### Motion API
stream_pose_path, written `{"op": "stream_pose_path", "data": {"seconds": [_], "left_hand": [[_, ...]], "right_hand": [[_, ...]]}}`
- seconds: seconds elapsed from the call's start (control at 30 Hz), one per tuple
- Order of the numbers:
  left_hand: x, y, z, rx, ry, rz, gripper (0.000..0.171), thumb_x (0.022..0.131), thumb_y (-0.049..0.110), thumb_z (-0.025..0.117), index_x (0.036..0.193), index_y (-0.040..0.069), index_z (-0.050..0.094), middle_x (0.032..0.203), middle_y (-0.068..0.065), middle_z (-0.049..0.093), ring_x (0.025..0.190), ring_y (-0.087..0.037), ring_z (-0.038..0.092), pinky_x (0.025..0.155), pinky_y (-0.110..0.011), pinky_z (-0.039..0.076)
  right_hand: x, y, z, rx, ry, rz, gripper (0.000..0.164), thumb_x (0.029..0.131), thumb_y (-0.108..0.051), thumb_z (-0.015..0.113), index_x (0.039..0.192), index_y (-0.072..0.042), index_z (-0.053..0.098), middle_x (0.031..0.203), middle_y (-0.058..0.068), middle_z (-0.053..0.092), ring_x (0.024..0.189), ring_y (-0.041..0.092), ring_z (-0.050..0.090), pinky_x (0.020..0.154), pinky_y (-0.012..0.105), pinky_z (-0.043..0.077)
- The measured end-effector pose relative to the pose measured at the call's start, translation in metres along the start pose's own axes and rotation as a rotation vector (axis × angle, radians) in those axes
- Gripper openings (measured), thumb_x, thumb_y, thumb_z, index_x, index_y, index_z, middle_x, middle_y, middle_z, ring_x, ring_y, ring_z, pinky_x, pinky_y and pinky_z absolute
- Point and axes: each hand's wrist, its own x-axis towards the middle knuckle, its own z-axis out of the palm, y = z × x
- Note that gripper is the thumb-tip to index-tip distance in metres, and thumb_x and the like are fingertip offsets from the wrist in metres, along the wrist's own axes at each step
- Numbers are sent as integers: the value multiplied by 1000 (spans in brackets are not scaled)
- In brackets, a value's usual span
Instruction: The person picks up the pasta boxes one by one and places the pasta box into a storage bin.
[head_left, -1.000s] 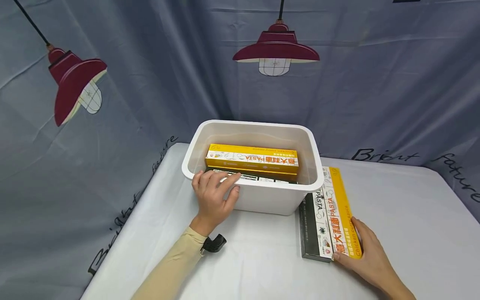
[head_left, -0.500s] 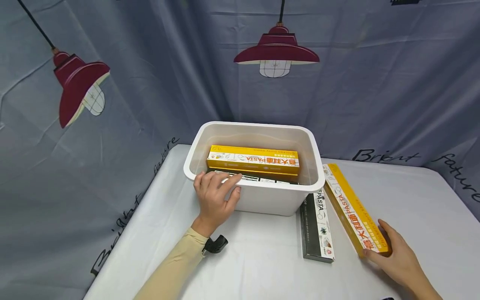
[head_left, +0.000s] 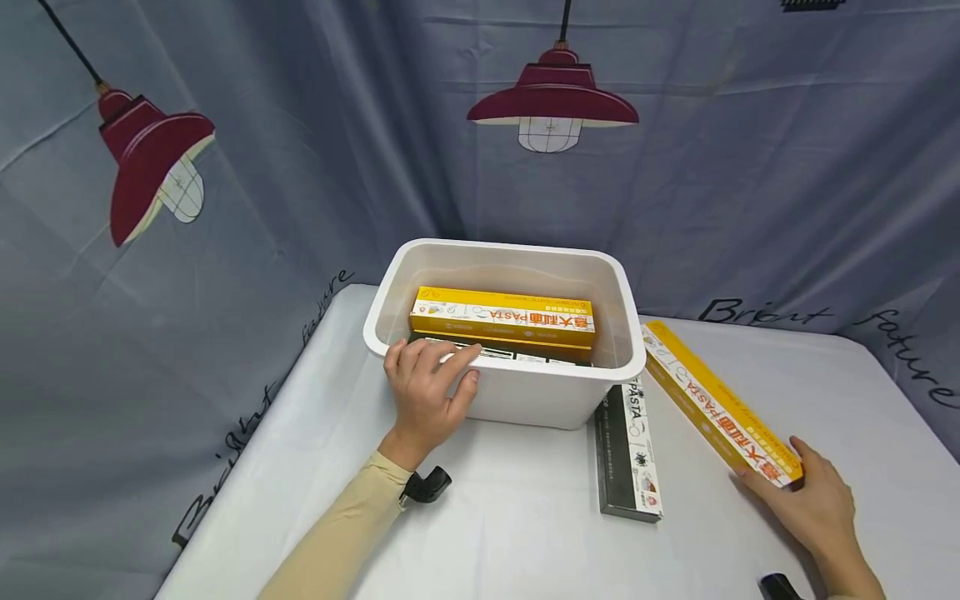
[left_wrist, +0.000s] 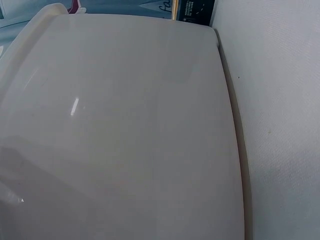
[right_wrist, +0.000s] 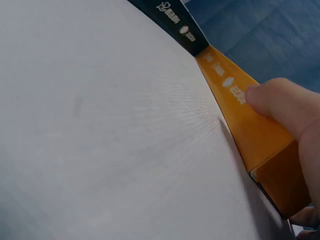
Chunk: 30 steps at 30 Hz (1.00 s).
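Observation:
My right hand [head_left: 813, 500] grips the near end of a yellow pasta box [head_left: 720, 408], thumb on one long side and fingers on the other. This box lies slantwise to the right of a white plastic bin [head_left: 525, 400]. In the right wrist view, the thumb presses the box's orange side [right_wrist: 245, 120], and a shadow runs along its lower edge. My left hand [head_left: 427, 392] holds the bin's front rim, fingers hooked over it and thumb outside. Inside the bin lie another yellow pasta box [head_left: 502, 317] and a black box [head_left: 498, 353], partly hidden by the rim.
A black-and-white pasta box [head_left: 630, 458] lies on the white-covered table [head_left: 525, 517], its far end hidden behind the bin's corner. In the left wrist view, the bin's wall [left_wrist: 125, 125] fills most of the picture. A grey-blue curtain [head_left: 315, 150] printed with lamps hangs behind.
My right hand has drawn the yellow pasta box away from the black one, moving and turning its near end rightward. The black box stays put. My left hand remains on the bin's rim.

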Motion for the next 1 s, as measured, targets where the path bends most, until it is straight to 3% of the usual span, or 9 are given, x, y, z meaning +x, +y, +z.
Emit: {"op": "stream_pose_path", "data": {"seconds": [0.17, 0.3, 0.4, 0.53, 0.6, 0.67, 0.8, 0.93, 1.0], "left_hand": [[2, -3, -1, 6, 10, 5, 23, 96, 26, 57, 103, 16, 77, 91, -6, 64, 94, -27, 52, 97, -51, 26], [1, -4, -2, 8, 19, 4, 23, 96, 27, 58, 102, 17, 77, 91, -6, 64, 93, -27, 52, 97, -51, 26], [1, -3, -1, 6, 17, 4, 24, 97, 28, 57, 102, 17, 77, 91, -6, 64, 93, -27, 52, 96, -51, 26], [0, 0, -1, 2, -8, 1, 25, 98, 28, 56, 103, 16, 77, 92, -6, 65, 95, -27, 53, 97, -51, 26], [0, 1, -1, -1, -19, -2, 25, 98, 29, 56, 104, 16, 77, 92, -6, 65, 95, -27, 53, 97, -51, 26], [1, 1, -1, -3, -23, -4, 25, 98, 29, 56, 104, 16, 77, 93, -6, 65, 96, -27, 53, 97, -52, 26], [1, 1, -1, 1, -19, -1, 25, 97, 28, 57, 104, 16, 77, 92, -6, 65, 95, -27, 52, 97, -52, 26], [1, 0, -1, 3, -9, 1, 24, 96, 26, 57, 103, 16, 77, 92, -6, 65, 95, -27, 52, 97, -51, 26], [1, 0, -1, 3, -6, 1, 23, 96, 26, 58, 102, 16, 78, 91, -6, 65, 94, -27, 52, 97, -51, 26]], "right_hand": [[7, -3, 0, -9, 21, -55, 100, 86, -53, 69, 151, 12, 29, 146, 44, 33, 132, 60, 31, 110, 73, 20], [6, -3, 0, -21, 41, -122, 99, 84, -51, 72, 146, 14, 33, 140, 44, 37, 127, 57, 35, 104, 70, 23], [3, -1, 2, -42, 27, -110, 108, 81, -53, 75, 152, 12, 25, 141, 43, 36, 125, 56, 35, 103, 69, 24], [2, 2, 3, -50, 2, -11, 124, 80, -56, 74, 159, 9, 2, 151, 42, 27, 132, 59, 29, 112, 72, 20], [2, 5, 3, -48, 14, 11, 127, 79, -55, 75, 159, 8, -1, 152, 43, 26, 133, 61, 27, 112, 73, 20], [2, 7, 3, -58, 33, -3, 124, 78, -56, 75, 158, 10, 7, 148, 43, 30, 130, 61, 29, 109, 71, 24], [0, 8, 3, -74, 79, -58, 104, 78, -54, 76, 145, 14, 36, 134, 42, 41, 121, 57, 37, 99, 67, 31], [-3, 6, 2, 83, 50, 72, 97, 84, -48, 75, 148, 12, 34, 143, 39, 40, 130, 53, 38, 110, 66, 32], [-5, 6, 1, 202, 60, 189, 96, 85, -43, 76, 154, 5, 30, 143, 28, 46, 128, 40, 45, 113, 54, 36]]}}
